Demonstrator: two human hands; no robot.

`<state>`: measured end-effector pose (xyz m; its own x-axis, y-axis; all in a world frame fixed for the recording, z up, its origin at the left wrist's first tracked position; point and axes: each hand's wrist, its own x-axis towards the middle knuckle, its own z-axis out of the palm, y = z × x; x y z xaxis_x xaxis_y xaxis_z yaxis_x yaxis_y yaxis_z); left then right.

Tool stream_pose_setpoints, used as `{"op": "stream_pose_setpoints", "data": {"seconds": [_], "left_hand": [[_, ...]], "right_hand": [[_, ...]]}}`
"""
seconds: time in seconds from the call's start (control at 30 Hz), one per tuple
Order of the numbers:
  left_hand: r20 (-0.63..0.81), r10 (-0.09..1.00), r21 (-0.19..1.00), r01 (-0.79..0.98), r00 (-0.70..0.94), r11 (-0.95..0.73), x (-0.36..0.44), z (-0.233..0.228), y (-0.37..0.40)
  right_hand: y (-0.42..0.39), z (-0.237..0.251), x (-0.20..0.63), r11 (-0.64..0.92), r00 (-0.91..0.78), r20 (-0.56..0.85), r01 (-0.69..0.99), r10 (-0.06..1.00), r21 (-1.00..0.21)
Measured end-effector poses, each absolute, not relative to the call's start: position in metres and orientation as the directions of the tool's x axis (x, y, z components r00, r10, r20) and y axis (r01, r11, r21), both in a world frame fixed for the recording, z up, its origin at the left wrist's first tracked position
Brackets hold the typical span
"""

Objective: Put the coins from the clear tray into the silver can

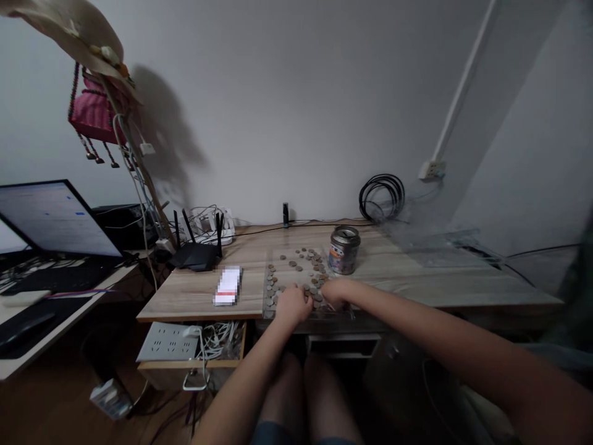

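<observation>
Several coins [296, 267] lie spread on a clear plastic sheet [269, 256] on a low wooden table [403, 272]. My left hand [293, 304] rests on the near coins with fingers curled; whether it holds one is hidden. My right hand [337, 292] lies just right of it, fingers bent down onto the coins. A round metal tin [344, 250] with a slot in its lid stands upright behind my right hand.
A white card [228, 285] lies left of the coins, a black router [194, 253] behind it. A laptop [50, 222] sits on a desk at left. Coiled black cable [382, 196] leans on the wall. A power strip [169, 341] and wires fill the shelf below.
</observation>
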<state>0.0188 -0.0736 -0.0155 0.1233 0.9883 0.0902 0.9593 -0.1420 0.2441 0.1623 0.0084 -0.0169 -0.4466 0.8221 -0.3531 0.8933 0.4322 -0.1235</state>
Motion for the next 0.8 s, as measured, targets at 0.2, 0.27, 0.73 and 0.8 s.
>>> {"op": "stream_pose_setpoints", "data": {"seconds": [0.2,0.27,0.73,0.8], "left_hand": [[0.062,0.991,0.282,0.951,0.118,-0.131,0.018,-0.014,-0.074],[0.089,0.988,0.318,0.936,0.127,-0.149,0.016,-0.02,-0.073],[-0.296,0.922,0.799,-0.464,0.251,0.383,0.019,-0.019,-0.025],[-0.33,0.913,0.648,-0.646,0.24,0.404,0.017,-0.024,-0.023]], "right_hand": [[0.007,-0.001,0.152,0.331,-0.243,-0.712,0.943,0.659,-0.015],[0.004,0.002,0.153,0.324,-0.253,-0.7,0.946,0.668,-0.032],[0.011,0.012,0.142,0.18,-0.519,-0.125,0.497,0.845,-0.849],[0.01,0.01,0.133,0.187,-0.573,-0.114,0.44,0.811,-0.878]]}}
